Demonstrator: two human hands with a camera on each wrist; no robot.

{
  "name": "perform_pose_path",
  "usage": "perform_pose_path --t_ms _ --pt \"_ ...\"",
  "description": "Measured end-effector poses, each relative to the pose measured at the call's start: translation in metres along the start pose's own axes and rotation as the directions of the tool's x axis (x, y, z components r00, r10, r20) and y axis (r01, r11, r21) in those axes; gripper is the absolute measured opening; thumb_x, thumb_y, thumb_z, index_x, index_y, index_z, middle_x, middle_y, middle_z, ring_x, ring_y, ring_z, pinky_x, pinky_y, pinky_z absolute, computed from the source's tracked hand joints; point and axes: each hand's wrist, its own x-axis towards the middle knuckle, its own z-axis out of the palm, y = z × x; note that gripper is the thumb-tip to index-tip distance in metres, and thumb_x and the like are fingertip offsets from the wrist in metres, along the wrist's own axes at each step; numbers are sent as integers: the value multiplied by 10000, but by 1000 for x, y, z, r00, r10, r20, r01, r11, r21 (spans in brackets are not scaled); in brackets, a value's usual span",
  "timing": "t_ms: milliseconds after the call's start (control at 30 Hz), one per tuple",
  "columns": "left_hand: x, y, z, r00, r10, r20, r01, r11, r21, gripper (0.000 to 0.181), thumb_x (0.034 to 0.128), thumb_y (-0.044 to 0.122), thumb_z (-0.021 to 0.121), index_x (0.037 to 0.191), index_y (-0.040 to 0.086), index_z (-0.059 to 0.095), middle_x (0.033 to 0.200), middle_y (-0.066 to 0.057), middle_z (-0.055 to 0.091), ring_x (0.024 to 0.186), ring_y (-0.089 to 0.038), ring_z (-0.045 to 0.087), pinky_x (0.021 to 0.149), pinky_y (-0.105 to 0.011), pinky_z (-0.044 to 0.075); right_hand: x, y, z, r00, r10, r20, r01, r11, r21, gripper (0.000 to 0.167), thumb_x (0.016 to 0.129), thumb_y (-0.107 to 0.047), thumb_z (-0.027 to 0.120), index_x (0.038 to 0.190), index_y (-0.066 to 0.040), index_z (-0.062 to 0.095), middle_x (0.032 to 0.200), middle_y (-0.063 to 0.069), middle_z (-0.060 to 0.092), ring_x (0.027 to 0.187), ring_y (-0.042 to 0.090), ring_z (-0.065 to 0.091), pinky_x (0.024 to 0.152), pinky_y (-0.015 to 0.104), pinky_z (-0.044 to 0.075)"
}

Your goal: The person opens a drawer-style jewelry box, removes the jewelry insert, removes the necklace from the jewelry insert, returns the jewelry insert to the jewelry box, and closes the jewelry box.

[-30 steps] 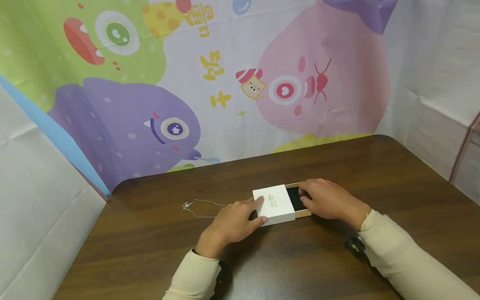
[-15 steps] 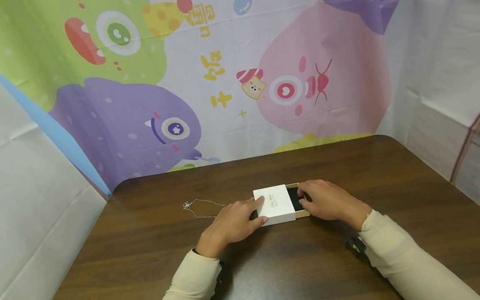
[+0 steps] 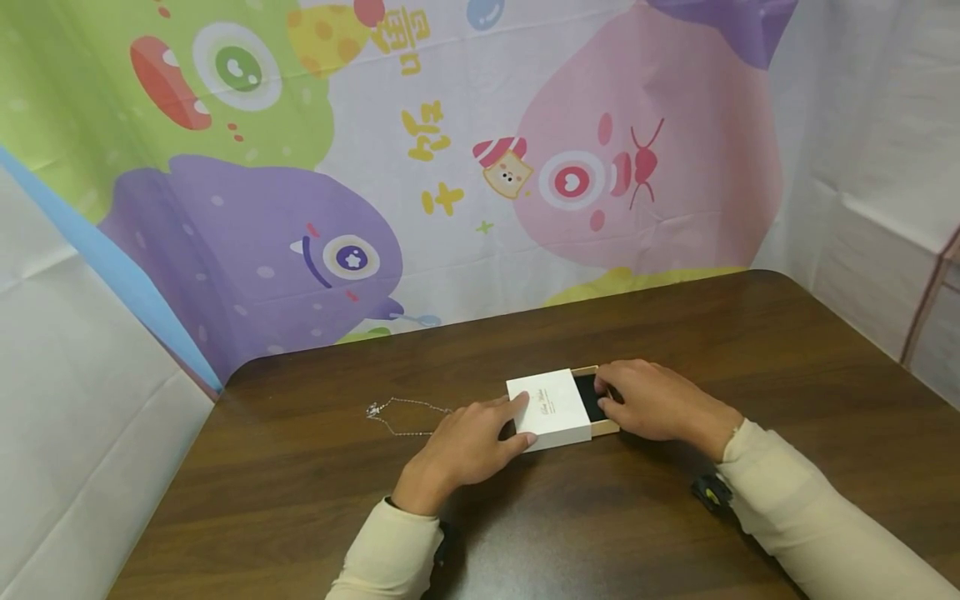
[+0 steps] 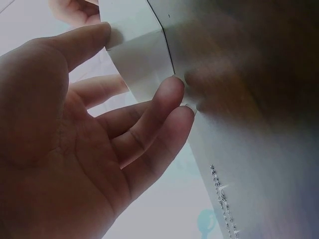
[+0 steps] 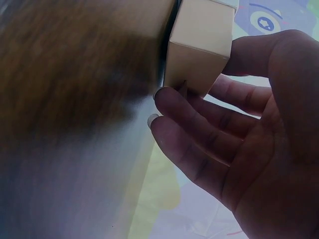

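Observation:
A small white jewelry box (image 3: 547,410) with gold lettering lies on the table, its tan drawer (image 3: 606,427) partly slid out to the right and showing a black lining. My left hand (image 3: 467,442) holds the white sleeve from its left end, index finger on top and thumb along the near side. At the other end, my right hand (image 3: 663,402) grips the drawer's outer end, some fingertips reaching over the lining. In the right wrist view, the drawer (image 5: 199,62) sits between thumb and fingers. A silver chain necklace (image 3: 405,402) lies left of the box, partly hidden behind my left hand.
The brown wooden table (image 3: 570,525) ends at the back against a cloth backdrop (image 3: 465,275) with cartoon monsters. Pale cloth sides stand at left and right. Each wrist wears a dark device, with the right one (image 3: 710,493) hanging below its sleeve.
Since a second ago, the drawer has slid very slightly into the sleeve, and the right fingertips have shifted a little left. Over the last half second, nothing visibly moves. The left hand stays in place.

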Motion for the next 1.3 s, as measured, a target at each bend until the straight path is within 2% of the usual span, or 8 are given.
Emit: perform_pose_path --t_ms 267,533,833,1300 --pt "0 1 0 1000 -6 1 6 1000 5 588 999 433 596 1508 163 479 1400 -78 589 1206 -265 612 937 -453 493 -1 -1 -1 1000 8 6 -8 1000 3 186 940 -206 684 1086 -92 664 982 0 648 793 149 552 706 369 480" --pt "0 0 0 1000 -6 2 6 1000 3 592 1000 439 593 1510 162 476 1412 -77 579 1211 -268 608 936 -453 494 0 -2 -1 1000 24 4 -24 1000 17 307 945 -228 681 1199 -65 629 1094 68 666 842 164 583 747 390 502" --pt "0 0 0 1000 -8 0 8 1000 2 592 998 437 597 1507 161 479 1410 -80 580 1196 -275 617 919 -458 501 -2 -2 0 999 42 23 -42 999 30 458 951 -241 671 1343 -25 573 1236 129 649 1034 234 632 862 484 514" --pt "0 1 0 1000 -5 -2 5 1000 5 589 997 432 600 1504 155 484 1407 -91 582 1209 -278 609 938 -458 495 -2 -5 -1 1000 17 26 -18 999 27 500 964 -248 655 1389 -4 557 1227 130 659 1033 224 636 873 484 515"
